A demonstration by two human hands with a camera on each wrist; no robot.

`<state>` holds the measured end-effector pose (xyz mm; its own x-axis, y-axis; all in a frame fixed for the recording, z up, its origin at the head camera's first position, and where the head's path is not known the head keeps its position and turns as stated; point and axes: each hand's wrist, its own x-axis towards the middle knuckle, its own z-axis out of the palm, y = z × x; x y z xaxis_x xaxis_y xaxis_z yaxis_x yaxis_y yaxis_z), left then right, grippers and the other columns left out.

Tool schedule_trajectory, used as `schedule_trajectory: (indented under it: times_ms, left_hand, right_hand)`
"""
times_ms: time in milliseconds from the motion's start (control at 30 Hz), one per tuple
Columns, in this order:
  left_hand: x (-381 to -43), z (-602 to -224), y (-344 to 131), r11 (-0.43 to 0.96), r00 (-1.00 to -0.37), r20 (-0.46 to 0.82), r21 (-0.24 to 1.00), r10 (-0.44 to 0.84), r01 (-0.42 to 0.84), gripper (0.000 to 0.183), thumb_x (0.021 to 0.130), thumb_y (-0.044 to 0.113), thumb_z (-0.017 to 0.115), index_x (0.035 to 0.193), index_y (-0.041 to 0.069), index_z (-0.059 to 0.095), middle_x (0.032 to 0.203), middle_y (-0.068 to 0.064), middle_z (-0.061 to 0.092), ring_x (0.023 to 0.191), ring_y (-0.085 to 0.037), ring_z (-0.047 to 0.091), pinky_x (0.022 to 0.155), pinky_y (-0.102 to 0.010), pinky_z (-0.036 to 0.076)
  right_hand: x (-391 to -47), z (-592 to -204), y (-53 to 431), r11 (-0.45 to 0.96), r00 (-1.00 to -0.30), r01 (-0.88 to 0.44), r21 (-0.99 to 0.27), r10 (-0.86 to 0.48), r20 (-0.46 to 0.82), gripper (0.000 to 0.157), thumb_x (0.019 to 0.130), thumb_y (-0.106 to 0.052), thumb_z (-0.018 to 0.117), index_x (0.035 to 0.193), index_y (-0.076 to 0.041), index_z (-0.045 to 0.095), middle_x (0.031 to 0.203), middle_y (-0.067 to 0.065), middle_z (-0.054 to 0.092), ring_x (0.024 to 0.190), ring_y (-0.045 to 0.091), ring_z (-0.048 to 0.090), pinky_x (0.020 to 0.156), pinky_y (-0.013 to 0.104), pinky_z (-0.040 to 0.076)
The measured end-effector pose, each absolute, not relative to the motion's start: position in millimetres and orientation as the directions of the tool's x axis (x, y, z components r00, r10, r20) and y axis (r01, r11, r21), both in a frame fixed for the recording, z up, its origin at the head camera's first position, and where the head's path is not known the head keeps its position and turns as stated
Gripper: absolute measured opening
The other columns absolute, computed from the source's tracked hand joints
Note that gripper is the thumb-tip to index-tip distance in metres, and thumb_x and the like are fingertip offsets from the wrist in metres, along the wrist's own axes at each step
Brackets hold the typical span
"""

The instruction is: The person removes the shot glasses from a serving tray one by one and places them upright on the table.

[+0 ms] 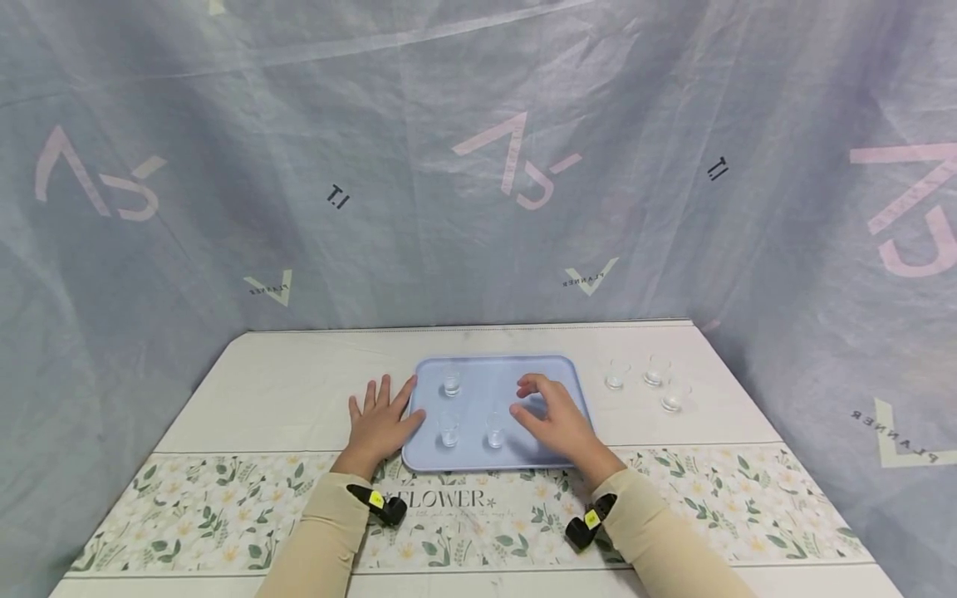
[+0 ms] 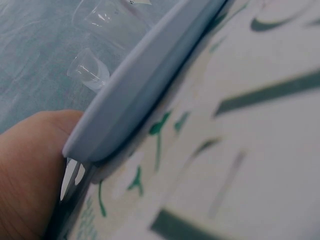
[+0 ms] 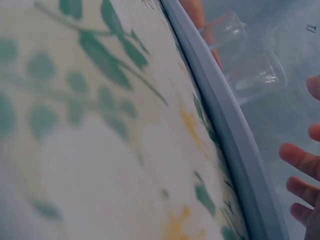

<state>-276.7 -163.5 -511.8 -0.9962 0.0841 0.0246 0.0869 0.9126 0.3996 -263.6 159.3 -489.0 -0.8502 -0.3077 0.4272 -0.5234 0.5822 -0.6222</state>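
Observation:
A pale blue rectangular tray (image 1: 478, 458) lies on the table, with small clear glasses standing on it: one at the back left (image 1: 452, 384), one at the front left (image 1: 449, 432) and one at the front middle (image 1: 495, 432). My left hand (image 1: 380, 428) lies spread beside the tray's left side, thumb and forefinger reaching its rim; in the left wrist view this hand (image 2: 32, 170) is right at the tray's edge. Over the tray's right half, my right hand (image 1: 557, 419) hovers with fingers loosely bent and apart, holding nothing. Its fingers (image 3: 300, 157) show spread in the right wrist view.
Three more clear glasses stand on the table right of the tray: a left one (image 1: 616, 376), a back one (image 1: 656, 372) and a front one (image 1: 674, 397). A floral printed band (image 1: 478, 540) crosses the table's front. Grey cloth (image 1: 419, 166) hangs behind and at both sides.

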Motion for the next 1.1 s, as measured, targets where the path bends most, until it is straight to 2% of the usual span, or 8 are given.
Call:
schedule_trajectory:
  times_ms: [400,667,933,1100]
  left_hand:
    - [-278.7,-514.6,-166.2,0.913,-0.996,0.016,0.398,0.089,0.088,0.072,0.101,0.055,0.048,0.163,0.028,0.023,0.168,-0.020,0.003,0.153,-0.044,-0.006,0.114,-0.069,-0.012]
    - [-278.7,-513.7,-165.6,0.913,-0.996,0.013,0.399,0.092,0.090,0.072,0.101,0.055,0.048,0.163,0.027,0.023,0.168,-0.020,0.003,0.153,-0.044,-0.006,0.114,-0.069,-0.012]
    - [-278.1,-512.2,-165.2,0.912,-0.996,0.011,0.401,0.094,0.090,0.072,0.101,0.055,0.048,0.163,0.027,0.023,0.168,-0.020,0.003,0.153,-0.045,-0.006,0.114,-0.069,-0.012]
    - [-277.9,-512.2,-164.9,0.912,-0.996,0.011,0.400,0.092,0.089,0.073,0.101,0.055,0.047,0.163,0.027,0.023,0.168,-0.020,0.004,0.153,-0.045,-0.006,0.114,-0.069,-0.013]
  right_hand:
    - [-258.4,-493.9,152.2,0.528,-0.841,-0.529,-0.664,-0.434,0.325,0.049,0.093,-0.032,0.073,0.134,-0.011,0.055,0.117,0.008,0.067,0.118,0.032,0.057,0.104,0.057,0.042]
    - [-254.9,-495.3,147.7,0.526,-0.837,-0.520,-0.673,-0.471,0.279,0.052,0.089,-0.037,0.077,0.132,-0.015,0.057,0.119,0.003,0.065,0.118,0.028,0.057,0.106,0.054,0.041]
    - [-252.3,-496.2,143.6,0.535,-0.825,-0.538,-0.651,-0.492,0.278,0.045,0.090,-0.037,0.077,0.128,-0.020,0.059,0.108,-0.003,0.064,0.109,0.022,0.059,0.100,0.051,0.046]
    - [-251.7,-496.3,143.0,0.543,-0.815,-0.557,-0.629,-0.505,0.285,0.042,0.092,-0.033,0.075,0.129,-0.018,0.060,0.105,-0.006,0.064,0.104,0.019,0.060,0.096,0.048,0.048]
